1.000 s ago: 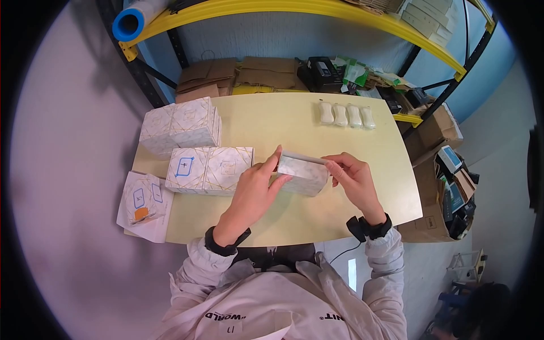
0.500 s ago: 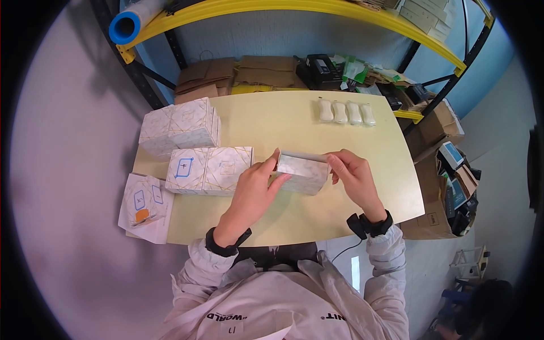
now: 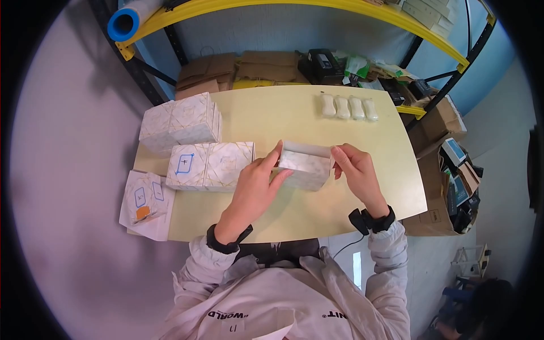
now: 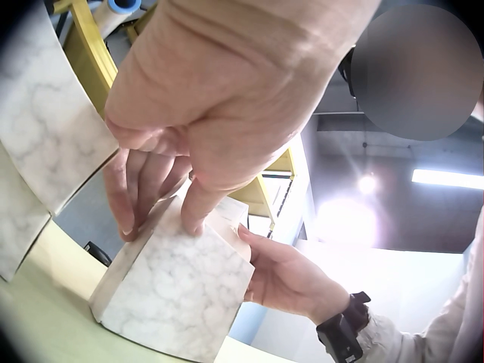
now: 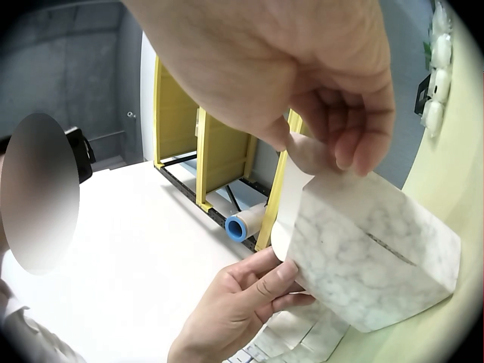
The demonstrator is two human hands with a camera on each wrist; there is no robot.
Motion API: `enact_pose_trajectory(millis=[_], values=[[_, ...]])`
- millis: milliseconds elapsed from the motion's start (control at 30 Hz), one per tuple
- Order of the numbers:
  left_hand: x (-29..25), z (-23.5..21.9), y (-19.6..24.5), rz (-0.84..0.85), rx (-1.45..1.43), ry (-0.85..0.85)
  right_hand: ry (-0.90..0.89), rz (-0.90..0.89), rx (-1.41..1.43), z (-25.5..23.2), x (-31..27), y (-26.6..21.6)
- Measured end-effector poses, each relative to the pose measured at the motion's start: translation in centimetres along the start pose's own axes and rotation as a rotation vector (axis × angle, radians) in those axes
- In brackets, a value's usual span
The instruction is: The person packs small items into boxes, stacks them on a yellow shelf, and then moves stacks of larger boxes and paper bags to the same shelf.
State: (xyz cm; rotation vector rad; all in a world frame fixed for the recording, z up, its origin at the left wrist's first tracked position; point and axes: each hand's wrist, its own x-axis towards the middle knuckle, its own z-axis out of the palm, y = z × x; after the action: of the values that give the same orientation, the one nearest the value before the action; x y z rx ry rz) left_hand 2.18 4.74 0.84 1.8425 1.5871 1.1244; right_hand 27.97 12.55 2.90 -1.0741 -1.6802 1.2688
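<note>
A marble-patterned cardboard box (image 3: 306,171) stands on the table in front of the person, its top flap (image 3: 309,149) raised along the far edge. The left hand (image 3: 258,180) holds the box at its left end, thumb on the near wall and fingers round the far side. In the left wrist view the thumb presses the marbled wall (image 4: 178,291). At the right end, the right hand (image 3: 357,170) pinches the edge of the flap between thumb and fingers. The inside of the box is hidden. Left of the hands sit two matching boxes (image 3: 229,164), one with a blue-outlined mark.
More marbled boxes (image 3: 190,119) stand at the table's back left. A box with an orange patch (image 3: 143,198) lies on white sheeting at the left edge. Several white, waisted pieces (image 3: 356,107) line the back right. A carton of packaging (image 3: 436,221) stands right of the table.
The flap along the box's far edge has come up a little, with the right hand still at its end. The left hand keeps its hold, and the head view has shifted slightly.
</note>
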Motion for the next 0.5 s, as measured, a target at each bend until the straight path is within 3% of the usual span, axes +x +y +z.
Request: enact_pose_trajectory(millis=[500], values=[[0.3, -0.4, 1.3, 0.014, -0.096, 0.04, -0.005, -0.013, 0.001, 0.1, -0.2, -0.1]])
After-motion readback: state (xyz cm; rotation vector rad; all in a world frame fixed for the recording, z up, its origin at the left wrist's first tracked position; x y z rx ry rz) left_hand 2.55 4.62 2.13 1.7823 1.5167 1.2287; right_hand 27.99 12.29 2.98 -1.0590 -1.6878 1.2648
